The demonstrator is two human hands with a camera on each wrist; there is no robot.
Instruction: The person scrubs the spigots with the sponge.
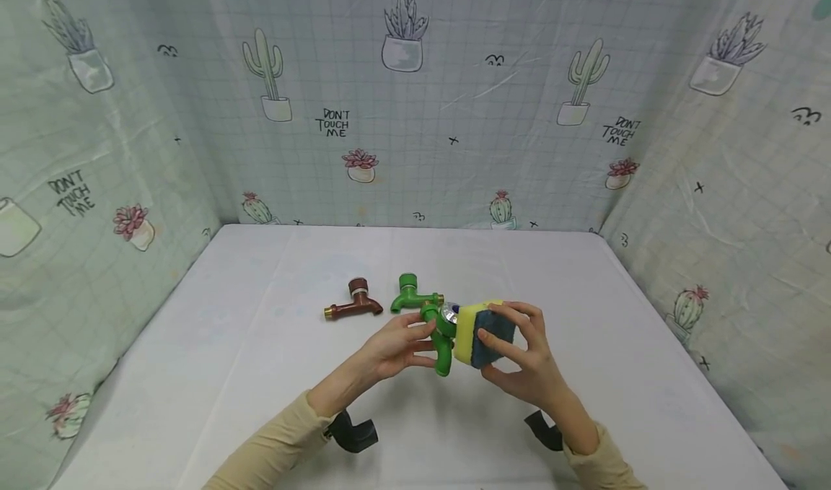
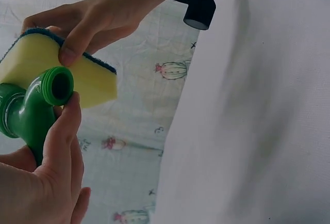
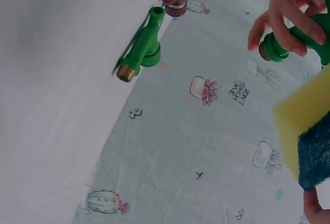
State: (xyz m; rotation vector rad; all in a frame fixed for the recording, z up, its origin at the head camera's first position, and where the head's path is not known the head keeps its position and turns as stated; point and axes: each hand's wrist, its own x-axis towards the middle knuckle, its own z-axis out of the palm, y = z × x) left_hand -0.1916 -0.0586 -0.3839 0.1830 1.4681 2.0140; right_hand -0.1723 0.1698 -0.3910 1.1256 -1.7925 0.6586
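Note:
My left hand grips a green faucet by its body, above the table, with the spout pointing down toward me in the head view. In my right hand is a yellow sponge with a dark blue scouring side, pinched between thumb and fingers. The sponge's yellow side is against or very close to the faucet's knob end. In the left wrist view, the faucet's open spout faces the camera, and the sponge sits right behind it.
On the white table, a second green faucet lies just behind my hands. To its left is a brown faucet with a brass thread. A cactus-print cloth walls the back and sides.

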